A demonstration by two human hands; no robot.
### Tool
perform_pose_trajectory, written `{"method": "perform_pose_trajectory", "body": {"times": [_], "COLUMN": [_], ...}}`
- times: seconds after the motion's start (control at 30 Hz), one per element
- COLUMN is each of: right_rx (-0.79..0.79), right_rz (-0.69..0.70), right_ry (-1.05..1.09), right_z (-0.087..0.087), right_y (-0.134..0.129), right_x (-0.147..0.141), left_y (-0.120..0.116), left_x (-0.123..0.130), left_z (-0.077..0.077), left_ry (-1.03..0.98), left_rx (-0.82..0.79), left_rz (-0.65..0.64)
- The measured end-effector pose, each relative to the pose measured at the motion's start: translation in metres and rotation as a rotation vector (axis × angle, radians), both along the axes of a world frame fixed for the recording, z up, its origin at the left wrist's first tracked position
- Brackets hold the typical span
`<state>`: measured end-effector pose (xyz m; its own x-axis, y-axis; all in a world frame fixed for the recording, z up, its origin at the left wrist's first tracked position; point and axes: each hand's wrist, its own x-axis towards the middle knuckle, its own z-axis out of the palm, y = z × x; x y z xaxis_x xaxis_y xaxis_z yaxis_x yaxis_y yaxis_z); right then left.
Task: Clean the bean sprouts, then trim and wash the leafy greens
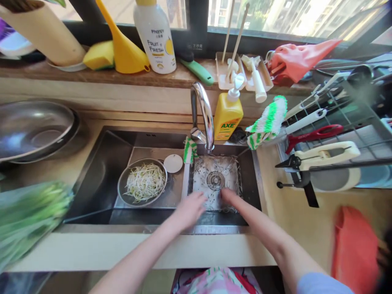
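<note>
My left hand (pixel 192 207) hovers over the divider and front left part of the small sink basin (pixel 200 171), fingers apart, holding nothing. Inside the same basin, close to the drain (pixel 216 180), is my right hand (pixel 228 197); its fingers point down and are mostly hidden and blurred. Thin bean sprout bits and dark specks lie scattered on the basin floor, with strands along its edges. To the left, a round metal bowl (pixel 120 192) full of bean sprouts (pixel 145 182) rests in the larger basin, beside a white round lid (pixel 173 163).
A chrome faucet (pixel 203 110) arches over the small basin, near a yellow soap bottle (pixel 228 116). Pans (pixel 36 126) and bagged greens (pixel 36 216) are at left. A wire rack (pixel 352 106) with scissors (pixel 315 134) and an orange-red cloth-like item (pixel 353 245) are at right.
</note>
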<state>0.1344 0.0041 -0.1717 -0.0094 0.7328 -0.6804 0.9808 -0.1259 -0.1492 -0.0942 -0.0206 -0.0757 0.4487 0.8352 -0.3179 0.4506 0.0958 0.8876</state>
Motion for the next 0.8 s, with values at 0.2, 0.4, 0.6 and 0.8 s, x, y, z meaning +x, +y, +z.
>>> {"method": "perform_pose_trajectory", "body": {"times": [0.2,0.4,0.6,0.8], "right_rx": [0.131,0.067,0.106,0.191], "right_rz": [0.255,0.431,0.176,0.033], "right_ry": [0.072,0.112,-0.035,0.129], "right_z": [0.010,-0.011,-0.010,0.006], "right_y": [0.012,0.009,0.026,0.040], "right_x": [0.002,-0.015,0.017,0.003], "left_y": [0.005,0.007,0.008,0.008], "left_x": [0.082,0.065,0.068,0.069], "left_z": [-0.101,-0.124,-0.126,-0.114], "left_ry": [0.023,0.127,0.251,0.220], "left_rx": [-0.286,-0.357,-0.436,-0.584], "left_rz": [0.282,0.287,0.349,0.442]}}
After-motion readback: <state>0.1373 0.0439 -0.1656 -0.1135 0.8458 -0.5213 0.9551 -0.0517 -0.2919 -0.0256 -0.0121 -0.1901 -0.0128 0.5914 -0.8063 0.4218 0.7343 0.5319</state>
